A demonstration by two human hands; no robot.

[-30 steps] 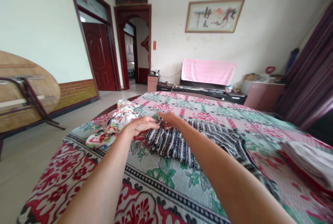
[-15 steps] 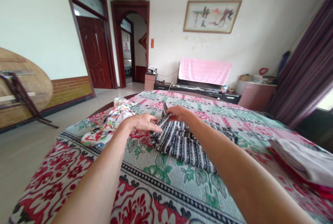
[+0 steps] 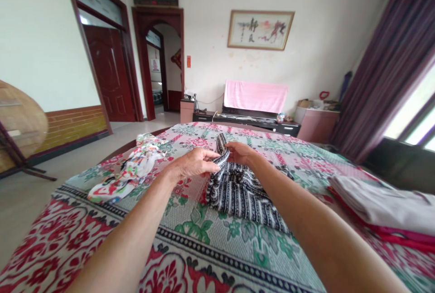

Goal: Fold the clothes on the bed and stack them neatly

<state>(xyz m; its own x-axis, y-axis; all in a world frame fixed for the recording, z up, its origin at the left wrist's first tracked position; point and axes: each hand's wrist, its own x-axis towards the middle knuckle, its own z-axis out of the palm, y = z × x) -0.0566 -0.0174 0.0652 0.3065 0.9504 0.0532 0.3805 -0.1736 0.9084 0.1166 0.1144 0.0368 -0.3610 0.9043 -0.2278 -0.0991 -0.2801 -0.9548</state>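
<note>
The soft-looking black-and-white striped knitted garment (image 3: 238, 195) is bunched on the floral red-and-green cover (image 3: 210, 235), its raised strip pinched by left hand (image 3: 194, 164) and right hand (image 3: 242, 153). Light, limp handling is expected; edges should be gripped.

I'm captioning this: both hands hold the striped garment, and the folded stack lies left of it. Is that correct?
One slip: the folded stack lies to the right of the striped garment, as the head view shows. The left hand and right hand do hold the garment.
</note>
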